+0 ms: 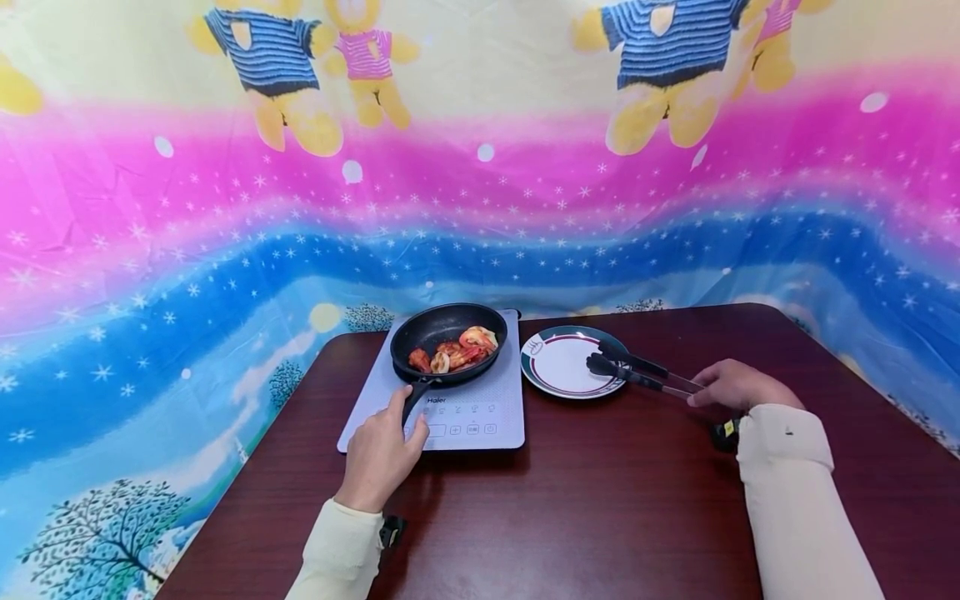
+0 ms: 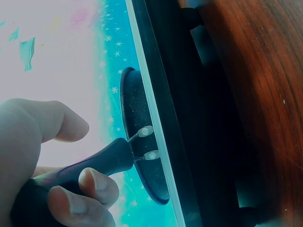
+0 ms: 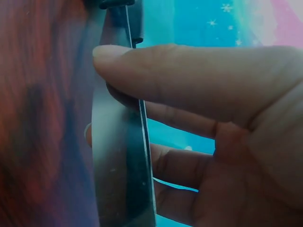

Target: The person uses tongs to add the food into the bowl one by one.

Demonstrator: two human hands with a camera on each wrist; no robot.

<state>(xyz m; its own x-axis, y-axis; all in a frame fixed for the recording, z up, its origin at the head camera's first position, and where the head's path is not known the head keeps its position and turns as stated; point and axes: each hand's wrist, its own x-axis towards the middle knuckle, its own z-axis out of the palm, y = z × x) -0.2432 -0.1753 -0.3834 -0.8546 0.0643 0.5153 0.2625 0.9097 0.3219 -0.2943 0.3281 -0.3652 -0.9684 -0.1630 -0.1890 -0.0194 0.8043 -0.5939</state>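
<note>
My left hand (image 1: 381, 457) grips the black handle (image 2: 97, 163) of a frying pan (image 1: 431, 323), its fingers wrapped around it in the left wrist view. Browned, reddish pieces of food (image 1: 467, 357) lie in the pan, gathered toward its near right side. The pan sits on a flat white induction cooktop (image 1: 504, 408). On the right, my right hand (image 1: 738, 387) holds metal tongs with black tips (image 1: 630, 375) between thumb and fingers. Their tips point left, spread apart over the plate (image 1: 555, 367), with no food between them. The right wrist view shows the thumb across a shiny tong arm (image 3: 111, 175).
The white plate with a dark green rim stands right beside the cooktop. Both are on a dark reddish-brown wooden table (image 1: 600, 508). A printed cloth (image 1: 480, 192) with bears and snowflakes hangs just behind the table and along its sides.
</note>
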